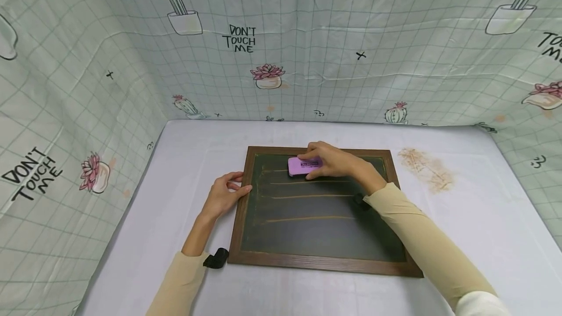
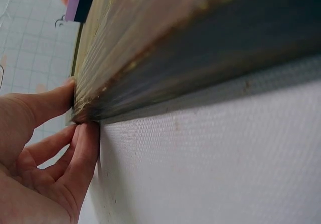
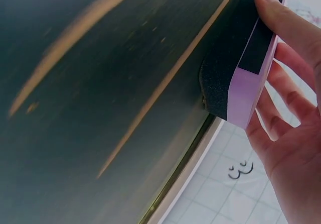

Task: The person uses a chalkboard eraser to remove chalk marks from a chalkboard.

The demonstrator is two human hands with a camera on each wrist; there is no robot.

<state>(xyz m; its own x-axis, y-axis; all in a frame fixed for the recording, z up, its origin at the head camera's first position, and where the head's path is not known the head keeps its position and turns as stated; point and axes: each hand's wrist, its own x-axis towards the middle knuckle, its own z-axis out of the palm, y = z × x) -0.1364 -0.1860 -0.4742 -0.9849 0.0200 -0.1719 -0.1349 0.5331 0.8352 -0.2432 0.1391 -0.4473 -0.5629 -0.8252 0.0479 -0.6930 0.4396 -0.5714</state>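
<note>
A chalkboard (image 1: 307, 238) in a brown wooden frame lies on the white table, with several yellowish chalk lines across its dark surface. My right hand (image 1: 335, 160) grips a purple eraser (image 1: 303, 166) near the board's far edge. In the right wrist view, the eraser's dark felt (image 3: 218, 78) faces the board, and the thumb and fingers hold it from opposite sides. My left hand (image 1: 221, 196) pinches the left side of the frame. Up close in the left wrist view, its thumb (image 2: 55, 101) lies against the wood and the other fingers (image 2: 83, 156) bend at the frame's lower edge.
Brownish chalk dust (image 1: 428, 167) marks the table to the right of the board. A grid-patterned cloth (image 1: 298, 52) with cactus drawings hangs behind the table and along its sides. Black wrist cameras (image 1: 216, 258) sit at both wrists.
</note>
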